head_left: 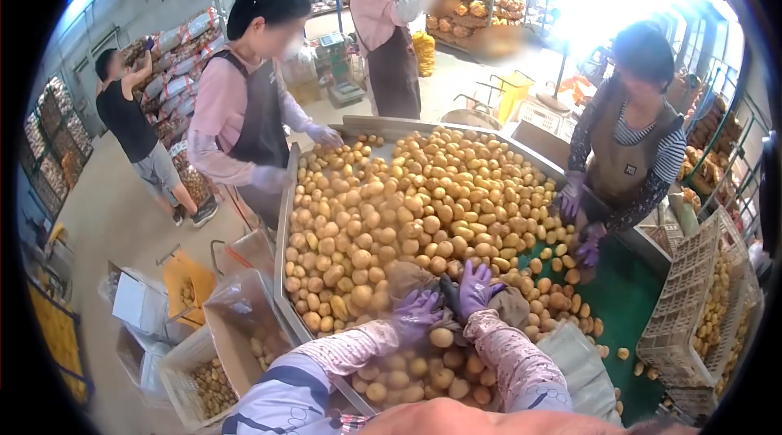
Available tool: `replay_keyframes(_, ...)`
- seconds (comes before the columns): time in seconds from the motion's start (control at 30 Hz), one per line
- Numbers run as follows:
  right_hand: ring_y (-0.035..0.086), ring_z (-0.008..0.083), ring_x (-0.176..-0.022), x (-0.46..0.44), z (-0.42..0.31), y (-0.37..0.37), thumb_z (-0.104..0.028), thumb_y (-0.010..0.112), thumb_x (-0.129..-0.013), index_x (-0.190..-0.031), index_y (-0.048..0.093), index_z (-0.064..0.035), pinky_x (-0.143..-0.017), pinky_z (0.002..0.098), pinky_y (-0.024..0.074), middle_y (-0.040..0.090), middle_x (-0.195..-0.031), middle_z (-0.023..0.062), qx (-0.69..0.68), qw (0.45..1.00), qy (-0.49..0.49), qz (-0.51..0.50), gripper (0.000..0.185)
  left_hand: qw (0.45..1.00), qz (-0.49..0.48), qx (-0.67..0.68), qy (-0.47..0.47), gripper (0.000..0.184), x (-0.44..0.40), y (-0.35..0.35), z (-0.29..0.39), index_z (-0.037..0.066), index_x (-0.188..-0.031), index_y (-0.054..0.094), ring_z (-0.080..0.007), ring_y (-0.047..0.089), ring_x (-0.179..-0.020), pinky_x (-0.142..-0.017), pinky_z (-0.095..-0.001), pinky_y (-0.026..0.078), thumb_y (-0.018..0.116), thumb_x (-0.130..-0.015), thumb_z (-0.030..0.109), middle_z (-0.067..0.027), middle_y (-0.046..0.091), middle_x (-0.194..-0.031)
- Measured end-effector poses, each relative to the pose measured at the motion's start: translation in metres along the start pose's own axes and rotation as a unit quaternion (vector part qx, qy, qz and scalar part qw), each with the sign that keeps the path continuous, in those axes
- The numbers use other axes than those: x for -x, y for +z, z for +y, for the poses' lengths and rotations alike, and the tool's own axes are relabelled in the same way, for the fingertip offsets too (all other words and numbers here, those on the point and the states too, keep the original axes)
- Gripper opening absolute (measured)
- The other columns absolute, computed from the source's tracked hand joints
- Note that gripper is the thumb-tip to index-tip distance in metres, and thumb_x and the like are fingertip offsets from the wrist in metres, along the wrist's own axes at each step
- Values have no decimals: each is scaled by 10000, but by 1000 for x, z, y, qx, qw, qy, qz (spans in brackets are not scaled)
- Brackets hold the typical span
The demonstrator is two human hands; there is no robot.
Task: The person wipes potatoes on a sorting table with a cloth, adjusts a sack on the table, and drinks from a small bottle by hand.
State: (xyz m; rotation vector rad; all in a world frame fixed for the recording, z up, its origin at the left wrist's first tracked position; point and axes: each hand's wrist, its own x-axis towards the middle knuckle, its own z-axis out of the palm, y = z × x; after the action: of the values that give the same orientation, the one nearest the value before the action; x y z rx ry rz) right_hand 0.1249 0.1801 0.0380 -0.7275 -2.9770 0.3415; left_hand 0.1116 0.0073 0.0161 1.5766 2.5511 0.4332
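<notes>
Reaching over potatoes (366, 235), I set my left hand (418, 313) and right hand (477, 288), just apart, on near brown cloth (511, 305); their grip I cannot tell.

Both arms reach forward from the bottom edge, angling inward. The left arm (349, 349) slants up to the right, the right arm (511, 353) up to the left, each in a pink patterned sleeve toward the wrist. The purple-gloved left hand (417, 315) lies back upward, fingers spread; the right hand (477, 290), gloved alike, reaches slightly farther, fingers fanned, both palms hidden
</notes>
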Motion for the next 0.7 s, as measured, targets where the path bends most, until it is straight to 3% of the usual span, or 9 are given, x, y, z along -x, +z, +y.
replay_keyframes(0.07, 394, 403, -1199, -26, 20, 50, -519, 517, -872, -1300, 434, -92, -999, 495, 328, 420, -1286, 231, 45, 993, -5, 112, 610, 999, 48, 25, 4, 563, -23, 32, -19, 121, -1292, 456, -385, 299, -1333, -1096, -535, 190, 580, -782, 326, -242, 354, -1399)
replay_keyframes(0.13, 415, 348, -1201, -57, 20, 56, -249, 479, -910, -1285, 445, -158, -975, 578, 333, 414, -1295, 187, -31, 992, 109, 53, 388, 999, -38, -25, -5, 686, -48, -6, -12, 111, -1286, 457, -391, 284, -1337, -1094, -535, 191, 671, -697, 389, -248, 346, -1400)
replay_keyframes(0.2, 544, 328, -1041, -88, 30, 74, -349, 419, -949, -1253, 480, -223, -919, 650, 315, 513, -1130, 129, -130, 937, 283, 158, 335, 996, -57, -39, -60, 829, -77, 2, -17, 106, -1264, 476, -403, 269, -1339, -1099, -518, 177, 735, -564, 465, -249, 351, -1396)
replay_keyframes(0.27, 586, 330, -980, -97, 41, 91, -502, 418, -915, -1246, 483, -213, -890, 697, 284, 564, -1064, 141, 33, 962, 207, 175, 445, 991, 104, 65, -46, 712, -82, 42, -31, 114, -1224, 517, -401, 289, -1327, -1097, -514, 180, 684, -617, 448, -247, 367, -1388)
replay_keyframes(0.3, 556, 297, -1093, -74, 29, 64, -412, 259, -987, -1308, 418, -225, -968, 716, 198, 565, -1193, 129, 6, 978, 181, 106, 405, 992, 106, 54, -50, 642, -80, 45, -30, 122, -1196, 546, -398, 307, -1317, -1096, -512, 184, 657, -647, 435, -245, 386, -1377)
replay_keyframes(0.4, 610, 321, -967, -34, 35, 50, -312, 338, -975, -1232, 486, -204, -875, 558, 382, 614, -1096, 124, 66, 994, 77, 48, 315, 996, 49, 55, -47, 436, -46, 18, -9, 147, -1089, 639, -380, 369, -1283, -1091, -499, 200, 594, -723, 379, -230, 462, -1324)
replay_keyframes(0.53, 519, 301, -1113, 38, 45, 36, -218, 393, -945, -1189, 530, -177, -908, 500, 363, 592, -1120, 102, 80, 989, -90, 91, 283, 994, 100, -18, -27, 234, 2, -7, 20, 188, -902, 688, -241, 493, -1069, -914, -400, 345, 630, -700, 292, -92, 574, -1041)
replay_keyframes(0.63, 563, 282, -1039, 56, 56, 8, -269, 519, -875, -1064, 578, -177, -894, 468, 411, 614, -1034, 79, 120, 980, -156, 26, 218, 998, 63, -4, -11, 164, 33, -12, 34, 123, -818, 670, -241, 535, -1010, -881, -381, 370, 608, -722, 241, -88, 600, -984)
replay_keyframes(0.7, 614, 318, -780, 77, 41, -43, -304, 581, -852, -822, 613, -95, -698, 428, 465, 620, -777, 114, 16, 988, -153, -6, 215, 996, 64, 60, -34, 189, 44, -19, 35, 131, -850, 689, -268, 584, -958, -880, -400, 411, 619, -717, 244, -103, 638, -949)
